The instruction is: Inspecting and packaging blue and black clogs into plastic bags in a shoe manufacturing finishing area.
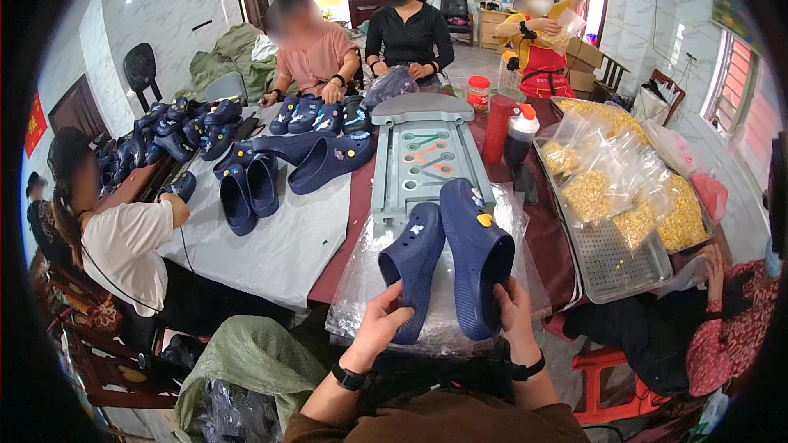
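Navy clogs (pixel 464 258) look light, rubbery and slightly flexible, best taken by the heels (pixel 478 328), where the left hand (pixel 380 321) clamps one, the right hand (pixel 515 316) the other

- navy clogs (pixel 469 258): rubbery-looking moulded plastic, pretty matt, fine ridges near the heels
- clear bags (pixel 355 294): thin plastic film, super glossy and crinkly
- grey stand (pixel 423 108): smooth hard plastic — low sheen at most
- white sheet (pixel 300 250): matt, bit wrinkled, can't tell if it's cloth or paper
- tray (pixel 605 269): perforated metal, dull silver
- green sack (pixel 250 349): woven, rough, all creases
- red stool (pixel 597 363): smooth plastic
- wall (pixel 119 4): marble-look, polished — properly shiny
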Demonstrator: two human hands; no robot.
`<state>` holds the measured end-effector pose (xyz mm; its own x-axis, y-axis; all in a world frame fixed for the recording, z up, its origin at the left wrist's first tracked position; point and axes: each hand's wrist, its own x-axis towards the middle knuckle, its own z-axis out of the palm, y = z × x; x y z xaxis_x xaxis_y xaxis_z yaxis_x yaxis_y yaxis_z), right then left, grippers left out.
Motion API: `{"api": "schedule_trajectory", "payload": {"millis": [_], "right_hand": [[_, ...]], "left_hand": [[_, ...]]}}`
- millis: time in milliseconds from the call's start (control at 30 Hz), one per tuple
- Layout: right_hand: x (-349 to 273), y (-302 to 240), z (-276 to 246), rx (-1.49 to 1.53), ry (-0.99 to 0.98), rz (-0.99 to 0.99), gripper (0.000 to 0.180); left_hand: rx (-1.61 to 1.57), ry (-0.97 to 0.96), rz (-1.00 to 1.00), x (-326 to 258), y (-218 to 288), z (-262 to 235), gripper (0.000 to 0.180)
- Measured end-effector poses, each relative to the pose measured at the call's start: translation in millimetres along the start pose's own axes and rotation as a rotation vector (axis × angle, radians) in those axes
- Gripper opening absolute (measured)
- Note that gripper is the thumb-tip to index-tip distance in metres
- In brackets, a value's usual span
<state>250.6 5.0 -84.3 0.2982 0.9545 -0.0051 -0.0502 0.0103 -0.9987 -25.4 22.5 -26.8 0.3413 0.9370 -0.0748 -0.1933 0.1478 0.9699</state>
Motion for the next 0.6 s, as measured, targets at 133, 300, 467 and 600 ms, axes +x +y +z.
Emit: {"api": "schedule_trajectory", "payload": {"millis": [133, 300, 467, 600], "right_hand": [[-0.1, 6.1, 9.7, 0.108, -0.036, -0.127, 0.037], [3.2, -0.2, 6.6, -0.022, -0.042, -0.198, 0.042], [-9.9, -12.8, -3.5, -0.955, 0.032, -0.057, 0.050], [-17.3, -23.8, -7.4, -0.981, 0.157, -0.185, 0.052]], "left_hand": [[-0.451, -0.156, 0.024, 3.0, 0.8, 23.6, 0.060], [-0.572, -0.253, -0.006, 8.3, -20.8, 43.7, 0.062], [-0.366, -0.235, -0.152, 14.7, -32.8, 40.2, 0.059], [-0.313, -0.223, -0.165, 18.6, -33.4, 41.6, 0.056]]}}
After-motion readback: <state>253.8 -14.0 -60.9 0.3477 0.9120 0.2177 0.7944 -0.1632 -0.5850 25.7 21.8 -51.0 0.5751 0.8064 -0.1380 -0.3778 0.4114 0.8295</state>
